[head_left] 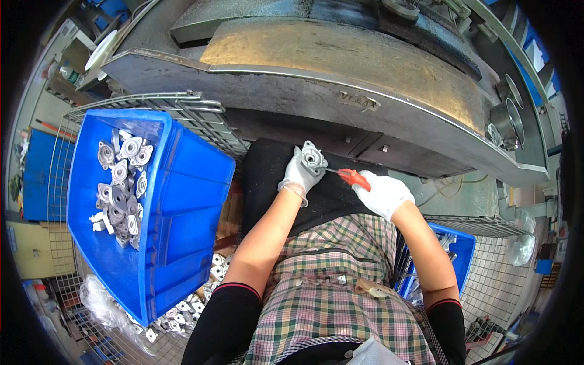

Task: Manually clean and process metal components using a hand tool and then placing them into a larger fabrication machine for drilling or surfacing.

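A silvery cast metal part (312, 157) with a round bore in its middle is gripped in my left hand (302, 175), which wears a white glove. My right hand (389, 196), gloved in white too, is closed around the red handle of a hand tool (354, 178). The tool's thin metal shaft reaches left to the lower right edge of the part. Its tip is too small to tell its exact kind. Both hands are above my lap, over dark trousers and a checked apron (328, 274).
At my left a tilted blue bin (188, 182) holds several similar castings (118, 182). More castings (182, 313) lie below it in a wire cage (61, 243). Ahead stands a metal workbench (292, 85). Another blue bin (465, 249) sits at my right by a wire basket (502, 261).
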